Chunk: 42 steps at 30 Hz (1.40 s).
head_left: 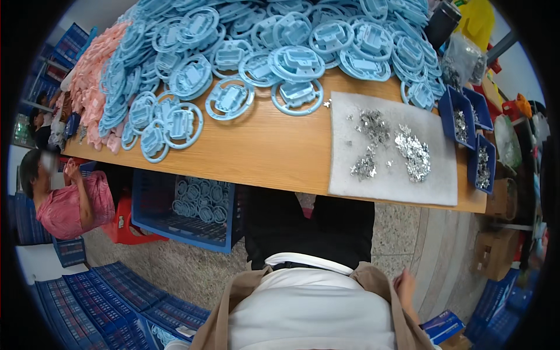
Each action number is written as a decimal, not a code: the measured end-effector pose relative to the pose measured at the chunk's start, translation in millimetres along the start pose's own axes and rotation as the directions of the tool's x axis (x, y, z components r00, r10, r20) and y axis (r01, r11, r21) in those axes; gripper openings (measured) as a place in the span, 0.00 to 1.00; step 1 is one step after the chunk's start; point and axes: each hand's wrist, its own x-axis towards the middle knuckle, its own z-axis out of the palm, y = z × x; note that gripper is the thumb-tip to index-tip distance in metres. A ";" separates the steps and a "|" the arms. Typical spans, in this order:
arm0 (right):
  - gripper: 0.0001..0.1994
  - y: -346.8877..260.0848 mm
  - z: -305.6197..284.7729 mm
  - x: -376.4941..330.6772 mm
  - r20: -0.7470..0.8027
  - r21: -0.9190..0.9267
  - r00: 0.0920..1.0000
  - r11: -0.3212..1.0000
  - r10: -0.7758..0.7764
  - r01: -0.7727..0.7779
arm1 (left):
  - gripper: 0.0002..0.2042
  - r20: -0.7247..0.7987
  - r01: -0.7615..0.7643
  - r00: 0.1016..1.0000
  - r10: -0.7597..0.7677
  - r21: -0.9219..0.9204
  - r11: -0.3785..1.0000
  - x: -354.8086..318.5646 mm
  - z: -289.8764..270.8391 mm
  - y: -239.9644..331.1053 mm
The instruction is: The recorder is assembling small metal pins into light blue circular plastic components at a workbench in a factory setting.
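Observation:
My right hand (406,286) hangs low beside my hip, next to the tan jacket, away from the table; its fingers are partly hidden and I cannot tell if it holds anything. My left hand is out of view. On the wooden table (262,157) lies a big heap of light blue plastic ring parts (262,52), with pink parts (93,76) at the far left. A grey felt mat (391,186) carries small piles of shiny metal pieces (413,153).
Small blue bins (483,166) of metal bits stand at the table's right end. A blue crate (186,213) with ring parts sits under the table. A seated person in pink (70,204) is at left. Stacked blue crates (111,303) fill the lower left floor.

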 end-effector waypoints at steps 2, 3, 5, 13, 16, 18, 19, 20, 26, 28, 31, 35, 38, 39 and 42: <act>0.27 60.9 -12.5 -32.4 0.143 -0.128 0.957 0.964 0.252 -0.235 | 0.26 0.001 -0.009 1.000 0.009 -0.063 0.998 0.1 -0.8 4.5; 0.27 88.4 -13.1 -47.5 0.183 -0.159 0.912 0.927 0.366 -0.340 | 0.26 0.003 -0.012 1.000 0.012 -0.088 0.996 0.2 -2.3 7.8; 0.27 117.2 -6.4 -67.4 0.206 -0.146 0.849 0.873 0.487 -0.465 | 0.25 0.002 -0.025 1.000 0.026 -0.130 0.991 0.8 -7.8 15.9; 0.25 127.3 5.5 -43.5 0.203 -0.044 0.830 0.852 0.520 -0.522 | 0.23 0.073 -0.032 0.996 0.053 -0.266 0.964 -1.0 -10.5 32.5; 0.24 123.1 10.4 -28.5 0.217 -0.052 0.830 0.855 0.514 -0.516 | 0.23 0.136 -0.010 0.989 0.056 -0.319 0.948 -7.1 -19.5 32.9; 0.24 121.7 12.2 -18.6 0.224 -0.055 0.831 0.857 0.510 -0.512 | 0.23 0.182 -0.029 0.978 0.098 -0.347 0.937 -16.5 -43.4 51.3; 0.24 122.1 14.1 -14.9 0.225 -0.057 0.828 0.855 0.514 -0.515 | 0.23 0.201 -0.058 0.970 0.134 -0.348 0.936 -26.2 -59.7 71.5; 0.23 123.2 16.1 -10.8 0.228 -0.062 0.822 0.850 0.522 -0.523 | 0.24 0.213 -0.101 0.960 0.184 -0.349 0.932 -35.4 -79.1 96.3; 0.22 117.6 23.0 13.2 0.258 -0.121 0.813 0.852 0.522 -0.509 | 0.13 -0.149 -0.702 0.705 0.693 -0.007 0.712 -130.6 -160.0 262.2; 0.22 116.3 22.8 16.8 0.267 -0.128 0.811 0.854 0.520 -0.505 | 0.08 -0.328 -0.863 0.475 0.816 0.004 0.505 -159.7 -160.0 315.8; 0.21 115.6 22.3 19.6 0.276 -0.123 0.812 0.857 0.514 -0.500 | 0.10 -0.359 -0.814 0.246 0.900 0.428 0.393 -173.8 -171.3 373.3; 0.21 116.6 19.9 21.2 0.288 -0.126 0.809 0.857 0.513 -0.499 | 0.22 -0.045 -0.476 -0.175 0.983 0.878 -0.044 -161.9 -180.7 434.4; 0.20 119.7 16.4 21.3 0.293 -0.121 0.809 0.860 0.509 -0.496 | 0.28 0.084 -0.313 -0.201 0.976 0.939 -0.145 -132.5 -190.5 462.0; 0.20 120.8 16.1 21.0 0.295 -0.122 0.809 0.860 0.509 -0.496 | 0.30 0.117 -0.268 -0.184 0.976 0.949 -0.164 -124.8 -193.0 467.8; 0.19 124.7 13.8 17.9 0.297 -0.119 0.804 0.856 0.514 -0.503 | 0.26 0.167 -0.297 -0.107 0.980 0.935 -0.192 -112.0 -195.7 479.7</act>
